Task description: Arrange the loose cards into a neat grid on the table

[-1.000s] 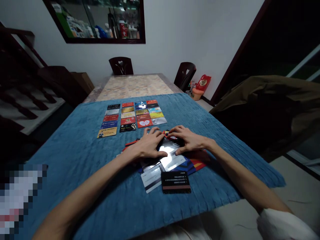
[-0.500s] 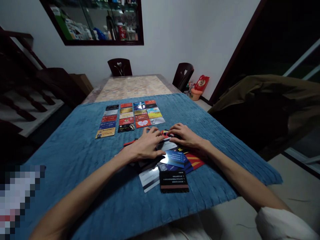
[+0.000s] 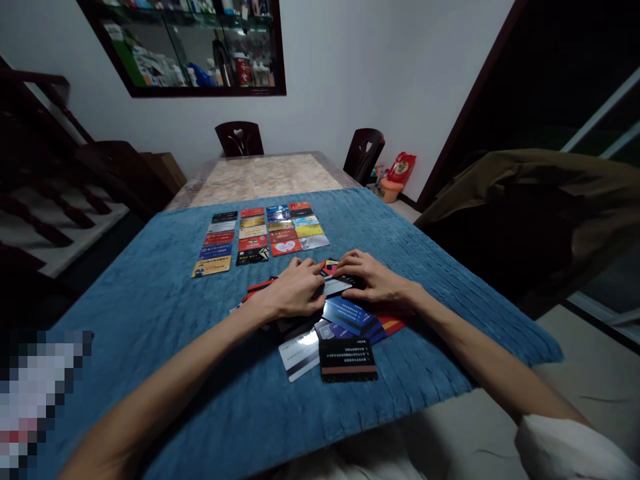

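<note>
The left hand (image 3: 300,291) and right hand (image 3: 373,279) are curving, fingers bent, over the card pile (image 3: 346,315) on the blue cloth's (image 3: 240,400) near half; whether they're pinching, I cannot tell. Uneven pushing could be sending overlapping cards toward its near edge.

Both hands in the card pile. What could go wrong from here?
- Cards in the loose pile overlap, so either the left hand or right hand could drag neighbours along.
- The heart card sits just beyond the left fingers; a forward sweep might knock its column crooked.
- The ribbed cloth might bunch and shift cards.
</note>
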The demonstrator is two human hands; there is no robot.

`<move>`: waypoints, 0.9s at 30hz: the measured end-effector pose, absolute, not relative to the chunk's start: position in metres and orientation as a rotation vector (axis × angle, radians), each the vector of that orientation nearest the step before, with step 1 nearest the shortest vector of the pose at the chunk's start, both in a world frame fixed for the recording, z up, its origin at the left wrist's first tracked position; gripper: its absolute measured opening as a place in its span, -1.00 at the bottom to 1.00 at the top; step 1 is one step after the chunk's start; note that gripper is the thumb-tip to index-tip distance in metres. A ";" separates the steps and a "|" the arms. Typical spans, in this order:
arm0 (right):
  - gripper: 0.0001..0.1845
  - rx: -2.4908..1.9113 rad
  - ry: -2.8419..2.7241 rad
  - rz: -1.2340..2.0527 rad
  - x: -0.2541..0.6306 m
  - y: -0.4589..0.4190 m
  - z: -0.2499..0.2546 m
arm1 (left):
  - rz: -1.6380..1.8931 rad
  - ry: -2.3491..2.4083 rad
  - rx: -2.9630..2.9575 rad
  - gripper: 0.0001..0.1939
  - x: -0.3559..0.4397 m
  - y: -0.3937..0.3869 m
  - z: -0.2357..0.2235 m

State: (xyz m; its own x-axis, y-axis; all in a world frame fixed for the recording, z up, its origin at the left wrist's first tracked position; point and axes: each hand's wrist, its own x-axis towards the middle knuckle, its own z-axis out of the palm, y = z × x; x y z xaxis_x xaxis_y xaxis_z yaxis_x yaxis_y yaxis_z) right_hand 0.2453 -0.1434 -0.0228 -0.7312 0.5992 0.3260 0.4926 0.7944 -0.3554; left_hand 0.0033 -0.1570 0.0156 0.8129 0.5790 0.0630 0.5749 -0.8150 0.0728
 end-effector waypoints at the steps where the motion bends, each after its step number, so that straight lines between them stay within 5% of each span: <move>1: -0.57 -0.821 -2.551 0.345 0.245 -0.143 -0.023 | 0.135 0.923 2.944 -0.74 0.003 -0.157 0.017; 27: -0.88 -0.950 -2.112 0.283 0.234 -0.129 -0.043 | 0.535 0.862 2.613 -0.75 -0.017 -0.124 0.008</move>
